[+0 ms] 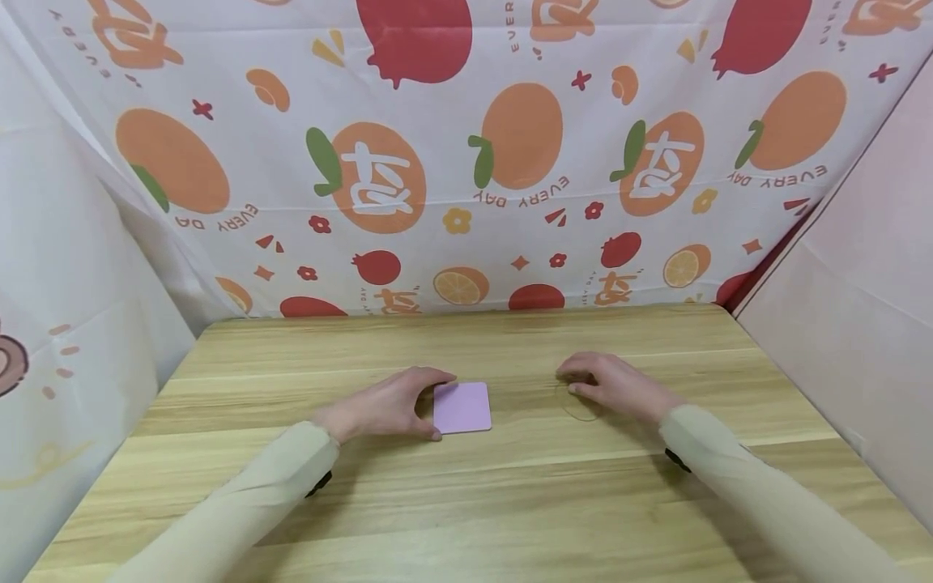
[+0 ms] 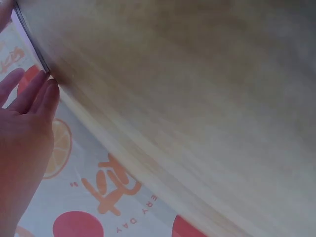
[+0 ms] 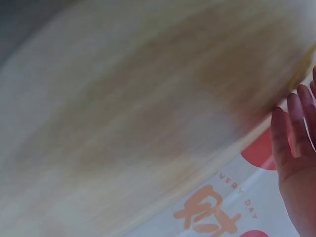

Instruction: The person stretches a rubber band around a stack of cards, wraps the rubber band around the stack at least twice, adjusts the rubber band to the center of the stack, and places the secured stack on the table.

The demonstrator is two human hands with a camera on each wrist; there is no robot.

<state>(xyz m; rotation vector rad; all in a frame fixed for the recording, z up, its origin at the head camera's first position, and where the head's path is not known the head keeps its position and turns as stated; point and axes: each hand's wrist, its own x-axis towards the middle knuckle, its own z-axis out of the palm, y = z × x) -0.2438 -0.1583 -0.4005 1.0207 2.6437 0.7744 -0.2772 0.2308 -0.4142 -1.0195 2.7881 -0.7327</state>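
Observation:
A thin pink square pad lies on the wooden table. My left hand grips its left side, thumb at the near edge and fingertips at the far edge. The left wrist view shows the fingertips at the pad's dark edge, low over the wood. A thin yellowish ring, like a rubber band, lies to the right of the pad. My right hand holds the band at its far side with curled fingers and thumb, which hide part of the loop. In the right wrist view a strip of the band shows beside the fingertips.
The wood-grain table ends at the back against a white curtain with orange and red fruit prints. White cloth walls close off both sides. Both forearms, in pale sleeves, reach in from the near edge.

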